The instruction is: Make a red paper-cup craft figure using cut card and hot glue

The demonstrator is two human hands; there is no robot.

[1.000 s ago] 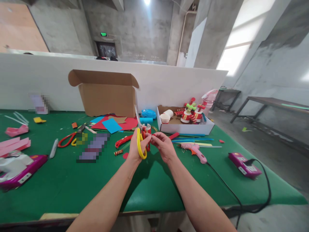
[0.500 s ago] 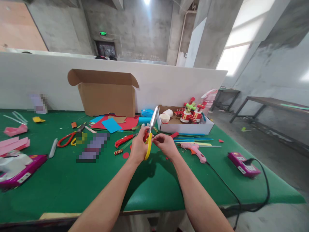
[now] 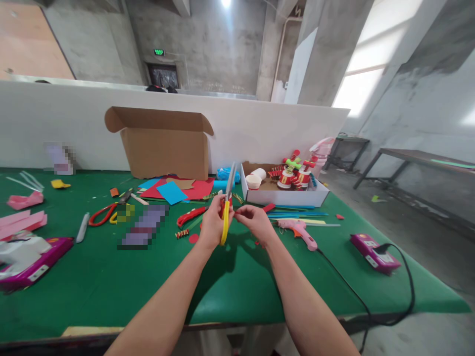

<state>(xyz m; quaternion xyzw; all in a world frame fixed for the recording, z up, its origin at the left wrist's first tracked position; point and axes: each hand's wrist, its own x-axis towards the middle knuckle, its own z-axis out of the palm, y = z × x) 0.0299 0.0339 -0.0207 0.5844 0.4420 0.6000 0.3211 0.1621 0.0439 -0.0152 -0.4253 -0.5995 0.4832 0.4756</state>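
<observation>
Above the table [image 3: 92, 287], inside its near edge, the left hand [image 3: 212, 225] gripped the scissors [image 3: 225, 222] blades-up; whether the bunched right hand [image 3: 258, 222] held anything was unclear. Close work wanted the blades angled clear.

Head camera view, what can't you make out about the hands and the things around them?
- Head view: what, if anything, the right hand pinches; too small, and its grip covers it.
- Head view: part of the yellow-handled scissors; hidden by the left hand.
- Head view: what the nearer purple item is; pixelated.
- Head view: the far end of the left magenta power strip; cut off by the left edge.
</observation>
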